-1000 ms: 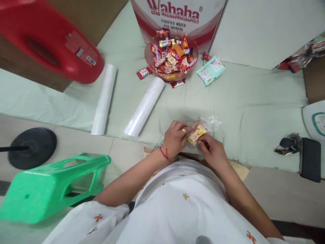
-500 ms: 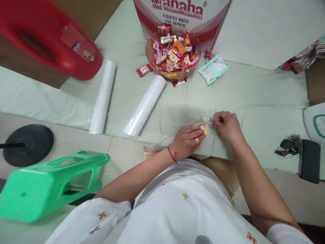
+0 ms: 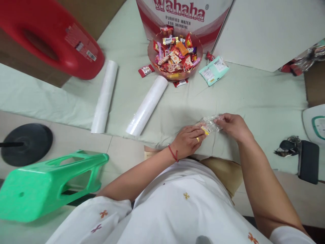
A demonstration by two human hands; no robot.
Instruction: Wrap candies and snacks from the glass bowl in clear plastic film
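Note:
A crinkled clear plastic bag (image 3: 210, 121) with a yellow-and-white label lies on the cloth-covered table in front of me. My left hand (image 3: 189, 139), with a gold ring and a red string bracelet, presses over the bag's left part and holds it down, fingers together and extended. At the bag's right end, my right hand (image 3: 235, 127) pinches the plastic between thumb and fingers, the other fingers curled. What lies under my left fingers is hidden.
Ahead stands a glass bowl (image 3: 162, 72) of wrapped sweets, with a teal packet (image 3: 214, 70) beside it. Two white plastic rolls (image 3: 147, 105) lie to the left, near a red jug (image 3: 88, 64). A phone (image 3: 308, 162) and keys are at right; a green stool (image 3: 30, 193) is lower left.
My right hand has shifted a little to the right and turned, and more of the clear bag shows stretched between the hands. My left hand stays in place on it.

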